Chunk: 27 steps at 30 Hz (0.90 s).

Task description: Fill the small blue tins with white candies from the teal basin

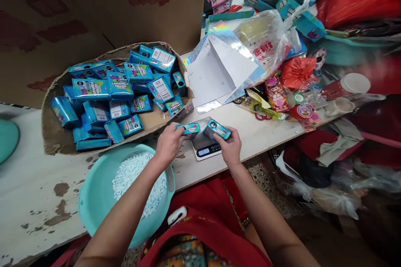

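My left hand [169,142] grips a small blue candy box [191,128] at its left end, between thumb and fingers. In my right hand [231,147] is a second blue candy box [219,129], tilted, with the thumb along its near side. Both boxes are over a digital kitchen scale [203,152] whose display is lit; I cannot tell whether either touches the scale. Below my left forearm stands a turquoise basin [97,194] holding many small pale candies [133,173]. Left of my hands, a cut-down cardboard tray [153,123] holds several blue boxes [90,88] marked "Caramelo Macizo".
A large cardboard carton [103,4] rises behind the tray. White and holographic sheets [216,66] lie beyond the scale. Plastic bags [266,41], a red wrapped bundle [299,71] and cups [355,83] crowd the right side. The table's front edge runs just below the scale.
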Each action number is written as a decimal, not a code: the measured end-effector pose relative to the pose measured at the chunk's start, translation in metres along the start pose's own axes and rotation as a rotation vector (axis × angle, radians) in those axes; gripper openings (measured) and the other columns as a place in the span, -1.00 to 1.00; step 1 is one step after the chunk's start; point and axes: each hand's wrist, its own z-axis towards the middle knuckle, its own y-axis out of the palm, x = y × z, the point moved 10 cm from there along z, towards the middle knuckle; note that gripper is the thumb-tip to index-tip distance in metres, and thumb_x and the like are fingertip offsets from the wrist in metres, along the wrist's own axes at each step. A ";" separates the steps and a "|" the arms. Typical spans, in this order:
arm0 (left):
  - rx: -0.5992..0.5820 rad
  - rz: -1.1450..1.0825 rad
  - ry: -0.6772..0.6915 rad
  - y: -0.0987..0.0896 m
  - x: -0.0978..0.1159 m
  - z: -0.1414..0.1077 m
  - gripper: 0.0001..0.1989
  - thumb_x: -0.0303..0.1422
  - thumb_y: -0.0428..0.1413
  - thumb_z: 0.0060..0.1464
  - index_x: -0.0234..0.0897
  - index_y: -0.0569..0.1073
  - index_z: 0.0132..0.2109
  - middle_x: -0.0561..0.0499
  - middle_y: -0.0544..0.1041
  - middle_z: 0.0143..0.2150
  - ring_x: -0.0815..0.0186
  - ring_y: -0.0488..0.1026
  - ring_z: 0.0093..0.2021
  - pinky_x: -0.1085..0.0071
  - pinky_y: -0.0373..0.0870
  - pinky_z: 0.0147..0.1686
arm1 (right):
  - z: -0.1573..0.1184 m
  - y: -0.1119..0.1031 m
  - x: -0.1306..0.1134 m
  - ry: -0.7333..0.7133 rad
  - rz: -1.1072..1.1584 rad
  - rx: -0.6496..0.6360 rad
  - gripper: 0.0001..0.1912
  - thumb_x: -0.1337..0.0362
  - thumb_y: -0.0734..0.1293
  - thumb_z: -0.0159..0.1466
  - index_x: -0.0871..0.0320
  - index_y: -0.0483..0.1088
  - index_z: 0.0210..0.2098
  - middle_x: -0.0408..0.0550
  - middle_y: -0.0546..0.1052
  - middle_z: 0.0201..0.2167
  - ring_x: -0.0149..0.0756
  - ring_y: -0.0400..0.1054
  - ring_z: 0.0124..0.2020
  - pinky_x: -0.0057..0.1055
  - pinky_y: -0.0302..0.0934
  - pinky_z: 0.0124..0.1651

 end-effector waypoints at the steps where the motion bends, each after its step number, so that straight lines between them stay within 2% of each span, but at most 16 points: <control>1: 0.042 -0.051 -0.017 -0.011 -0.006 -0.013 -0.88 -0.29 0.06 0.15 -0.23 0.41 -0.27 -0.06 0.39 -0.11 0.24 0.36 -0.15 0.39 0.29 -0.26 | 0.004 0.011 0.002 -0.015 -0.015 -0.036 -0.55 0.16 0.47 0.01 0.15 0.32 -0.16 -0.07 0.46 -0.24 -0.26 0.39 -0.21 -0.23 0.31 -0.06; 3: 0.108 -0.165 -0.040 -0.030 -0.011 -0.042 -0.91 -0.33 0.07 0.14 -0.25 0.40 -0.29 -0.05 0.39 -0.11 0.26 0.37 -0.14 0.41 0.30 -0.23 | 0.002 0.025 -0.002 -0.074 -0.096 -0.095 -0.55 0.13 0.44 0.05 0.17 0.31 -0.12 0.00 0.45 -0.17 -0.20 0.38 -0.13 -0.16 0.28 0.00; 5: 0.157 -0.269 -0.055 -0.041 -0.007 -0.069 -0.92 -0.35 0.07 0.15 -0.25 0.39 -0.28 -0.07 0.40 -0.12 0.27 0.38 -0.15 0.41 0.31 -0.21 | -0.011 0.029 -0.023 -0.217 -0.230 -0.096 -0.46 0.10 0.43 0.07 0.17 0.28 -0.02 0.11 0.38 0.01 -0.10 0.28 0.06 -0.06 0.17 0.13; 7: 0.199 -0.344 -0.070 -0.045 0.005 -0.092 -0.91 -0.35 0.05 0.17 -0.26 0.39 -0.27 -0.09 0.41 -0.16 0.27 0.38 -0.15 0.39 0.33 -0.20 | -0.037 0.027 -0.052 -0.383 -0.331 -0.084 -0.22 0.05 0.48 0.00 0.17 0.19 0.12 0.18 0.21 0.19 0.02 0.08 0.24 0.01 0.03 0.22; 8: 0.207 -0.378 -0.076 -0.045 0.012 -0.101 -0.89 -0.34 0.03 0.18 -0.27 0.39 -0.27 -0.10 0.41 -0.17 0.26 0.38 -0.15 0.38 0.34 -0.20 | -0.052 0.030 -0.064 -0.419 -0.321 -0.135 -0.11 0.01 0.50 -0.06 0.17 0.14 0.16 0.20 0.19 0.20 0.05 0.07 0.24 0.01 0.06 0.21; 9: 0.202 -0.420 -0.079 -0.043 0.018 -0.109 -0.88 -0.33 0.02 0.19 -0.27 0.40 -0.26 -0.11 0.42 -0.18 0.25 0.38 -0.15 0.37 0.34 -0.19 | -0.065 0.040 -0.067 -0.381 -0.323 -0.263 -0.07 0.00 0.52 -0.10 0.16 0.14 0.17 0.19 0.26 0.16 0.05 0.16 0.19 -0.01 0.12 0.18; 10: 0.190 -0.474 -0.090 -0.040 0.021 -0.115 -0.87 -0.31 0.01 0.20 -0.26 0.40 -0.24 -0.11 0.43 -0.19 0.24 0.39 -0.15 0.36 0.35 -0.17 | -0.079 0.053 -0.062 -0.277 -0.338 -0.416 -0.12 0.03 0.52 -0.09 0.14 0.18 0.14 0.15 0.37 0.08 0.01 0.29 0.08 -0.06 0.22 0.10; 12: 0.160 -0.607 -0.170 -0.034 0.010 -0.130 -0.84 -0.28 -0.02 0.21 -0.23 0.39 -0.15 -0.08 0.45 -0.17 0.26 0.40 -0.14 0.37 0.36 -0.15 | -0.104 0.069 -0.048 -0.018 -0.363 -0.611 -0.36 0.06 0.51 -0.05 0.12 0.32 -0.03 0.01 0.53 -0.20 -0.11 0.45 -0.22 -0.19 0.37 -0.14; 14: 0.132 -0.657 -0.341 -0.023 -0.028 -0.155 -0.80 -0.27 -0.04 0.21 -0.19 0.34 -0.05 -0.06 0.44 -0.11 0.28 0.41 -0.13 0.38 0.36 -0.15 | -0.116 0.072 -0.040 0.170 -0.327 -0.594 -0.53 0.09 0.51 -0.06 0.10 0.36 -0.22 -0.09 0.55 -0.39 -0.20 0.46 -0.40 -0.28 0.39 -0.31; 16: 0.037 -0.513 -0.543 -0.005 -0.079 -0.194 -0.79 -0.28 -0.04 0.20 -0.20 0.34 -0.05 -0.08 0.41 -0.03 0.24 0.40 -0.09 0.34 0.33 -0.12 | -0.118 0.072 -0.042 0.234 -0.228 -0.493 -0.51 0.12 0.54 -0.13 0.09 0.33 -0.28 -0.12 0.55 -0.43 -0.21 0.45 -0.43 -0.30 0.39 -0.33; 18: -0.219 -0.249 -0.687 0.027 -0.124 -0.239 -0.81 -0.33 0.04 0.11 -0.25 0.38 -0.12 -0.15 0.40 -0.06 0.13 0.38 -0.07 0.25 0.29 -0.11 | -0.122 0.080 -0.044 0.251 -0.144 -0.468 -0.47 0.17 0.57 -0.18 0.08 0.32 -0.26 -0.12 0.55 -0.39 -0.22 0.46 -0.39 -0.30 0.39 -0.30; 19: -0.384 -0.192 -0.728 0.049 -0.139 -0.263 -0.80 -0.36 0.10 0.02 -0.28 0.40 -0.16 -0.17 0.41 -0.10 0.09 0.39 -0.11 0.25 0.28 -0.16 | -0.128 0.088 -0.044 0.262 -0.121 -0.499 -0.46 0.19 0.57 -0.19 0.07 0.32 -0.26 -0.12 0.55 -0.37 -0.22 0.46 -0.38 -0.30 0.39 -0.29; 20: -0.454 -0.174 -0.737 0.063 -0.148 -0.280 -0.81 -0.41 0.12 -0.04 -0.31 0.41 -0.21 -0.20 0.42 -0.13 0.07 0.40 -0.16 0.24 0.27 -0.20 | -0.135 0.096 -0.043 0.277 -0.107 -0.546 -0.46 0.21 0.57 -0.19 0.07 0.32 -0.26 -0.12 0.55 -0.35 -0.22 0.46 -0.36 -0.30 0.39 -0.27; 21: -0.511 -0.180 -0.729 0.076 -0.152 -0.293 -0.83 -0.44 0.11 -0.08 -0.33 0.42 -0.25 -0.20 0.43 -0.18 0.07 0.41 -0.20 0.25 0.26 -0.23 | -0.144 0.105 -0.042 0.292 -0.094 -0.593 -0.48 0.22 0.57 -0.17 0.07 0.33 -0.26 -0.13 0.55 -0.34 -0.23 0.46 -0.34 -0.30 0.38 -0.25; 23: -0.532 -0.233 -0.674 0.092 -0.148 -0.302 -0.89 -0.50 0.06 -0.09 -0.33 0.43 -0.34 -0.16 0.45 -0.29 0.09 0.41 -0.25 0.28 0.23 -0.26 | -0.161 0.122 -0.041 0.310 -0.066 -0.661 -0.50 0.22 0.56 -0.14 0.07 0.32 -0.25 -0.14 0.53 -0.32 -0.24 0.45 -0.31 -0.31 0.37 -0.22; 27: -0.515 -0.399 -0.578 0.096 -0.132 -0.296 -0.89 -0.49 -0.02 -0.05 -0.31 0.41 -0.43 -0.06 0.46 -0.43 0.20 0.39 -0.34 0.35 0.20 -0.32 | -0.183 0.150 -0.041 0.302 -0.027 -0.706 -0.51 0.22 0.55 -0.13 0.07 0.31 -0.27 -0.21 0.48 -0.37 -0.30 0.41 -0.34 -0.38 0.33 -0.25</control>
